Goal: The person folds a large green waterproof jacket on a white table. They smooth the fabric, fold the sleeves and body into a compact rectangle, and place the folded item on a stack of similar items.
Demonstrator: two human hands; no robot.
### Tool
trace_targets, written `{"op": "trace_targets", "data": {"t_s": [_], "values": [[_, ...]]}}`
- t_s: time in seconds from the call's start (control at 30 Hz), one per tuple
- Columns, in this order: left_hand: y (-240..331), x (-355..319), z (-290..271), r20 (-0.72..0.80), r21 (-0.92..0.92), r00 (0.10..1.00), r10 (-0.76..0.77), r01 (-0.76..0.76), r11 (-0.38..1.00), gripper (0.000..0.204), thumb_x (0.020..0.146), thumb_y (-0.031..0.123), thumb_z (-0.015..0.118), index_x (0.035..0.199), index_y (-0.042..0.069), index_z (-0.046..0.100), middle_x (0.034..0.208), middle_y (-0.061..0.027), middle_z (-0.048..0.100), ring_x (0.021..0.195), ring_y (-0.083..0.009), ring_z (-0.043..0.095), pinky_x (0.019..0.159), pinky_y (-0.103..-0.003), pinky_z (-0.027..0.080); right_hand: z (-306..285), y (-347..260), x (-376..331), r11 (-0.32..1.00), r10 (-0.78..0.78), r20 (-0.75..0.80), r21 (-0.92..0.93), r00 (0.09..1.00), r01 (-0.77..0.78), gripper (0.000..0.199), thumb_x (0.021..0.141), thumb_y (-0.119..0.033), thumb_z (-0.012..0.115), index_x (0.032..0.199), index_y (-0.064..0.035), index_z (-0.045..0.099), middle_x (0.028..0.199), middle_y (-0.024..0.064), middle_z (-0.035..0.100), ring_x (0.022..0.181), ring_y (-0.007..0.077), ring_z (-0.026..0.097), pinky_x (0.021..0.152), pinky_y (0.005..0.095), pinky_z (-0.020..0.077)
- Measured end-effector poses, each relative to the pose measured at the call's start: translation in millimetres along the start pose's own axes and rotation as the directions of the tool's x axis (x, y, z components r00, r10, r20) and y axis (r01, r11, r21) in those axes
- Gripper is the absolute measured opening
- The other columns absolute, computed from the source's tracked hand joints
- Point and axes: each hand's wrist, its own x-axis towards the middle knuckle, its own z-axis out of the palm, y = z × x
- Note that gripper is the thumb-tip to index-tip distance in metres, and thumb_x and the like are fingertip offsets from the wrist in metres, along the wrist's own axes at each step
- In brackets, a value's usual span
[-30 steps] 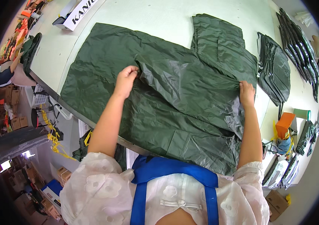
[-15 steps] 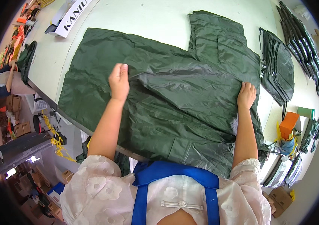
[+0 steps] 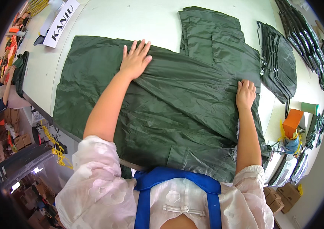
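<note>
A large dark green garment (image 3: 177, 110) of thin, shiny waterproof fabric lies spread on the pale table, creased across its middle, with a square pocket patch near the edge closest to me. My left hand (image 3: 134, 63) rests flat on its far part, fingers spread. Near the garment's right side, my right hand (image 3: 246, 94) has its fingers curled down on the fabric, gripping it; the fingertips are partly hidden. Folded dark green garments (image 3: 211, 32) lie in a stack just beyond, overlapped by the spread one.
Dark drawstring pouches (image 3: 280, 61) lie in a pile to the right, with black glossy packages (image 3: 301, 36) behind them. An orange box (image 3: 293, 123) and a green roll (image 3: 310, 108) sit at the right edge. A white sign (image 3: 61, 23) stands far left. Another person (image 3: 3, 93) works beyond the table's left end.
My left hand has moved up and slightly right, going from closed to spread flat on the fabric. The raised fold in the middle has flattened. My right hand stays at the right side.
</note>
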Motion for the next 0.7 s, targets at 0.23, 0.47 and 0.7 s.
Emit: {"op": "trace_targets", "data": {"t_s": [0.23, 0.47, 0.7], "values": [[-23, 47, -39, 0.232, -0.075, 0.968, 0.091, -0.075, 0.994, 0.056, 0.084, 0.001, 0.052, 0.136, 0.019, 0.044, 0.139, -0.0043, 0.044, 0.131, -0.0262, 0.036, 0.113, -0.042, 0.022, -52, 28, 29, 0.959, -0.192, 0.486, 0.277, 0.853, 0.057, 0.028, 0.082, -0.016, 0.064, 0.105, -0.0014, 0.058, 0.105, 0.0185, 0.062, 0.1, 0.0386, 0.057, 0.086, 0.0439, 0.0458], [-45, 27, -74, 0.157, 0.004, 0.937, 0.312, -0.317, 0.949, 0.017, 0.073, 0.008, 0.066, 0.089, 0.011, 0.059, 0.088, -0.0092, 0.06, 0.088, -0.0306, 0.06, 0.075, -0.04, 0.048, -149, 1, 0, 0.929, -0.139, 0.498, 0.366, 0.856, -0.062, 0.026, 0.069, -0.004, 0.057, 0.094, 0.0007, 0.053, 0.085, 0.0244, 0.06, 0.082, 0.0424, 0.058, 0.074, 0.0415, 0.0459], [-52, -224, -130, -0.395, 0.083, 0.785, 0.477, -0.487, 0.87, 0.01, 0.069, 0.011, 0.059, 0.07, 0.009, 0.049, 0.07, -0.0077, 0.046, 0.066, -0.0275, 0.053, 0.056, -0.038, 0.041, -223, 0, -197, 0.823, -0.466, 0.07, 0.4, 0.882, 0.403, 0.029, 0.047, 0.0, 0.053, 0.074, -0.0059, 0.048, 0.073, 0.014, 0.047, 0.071, 0.0348, 0.049, 0.063, 0.0457, 0.0382]]}}
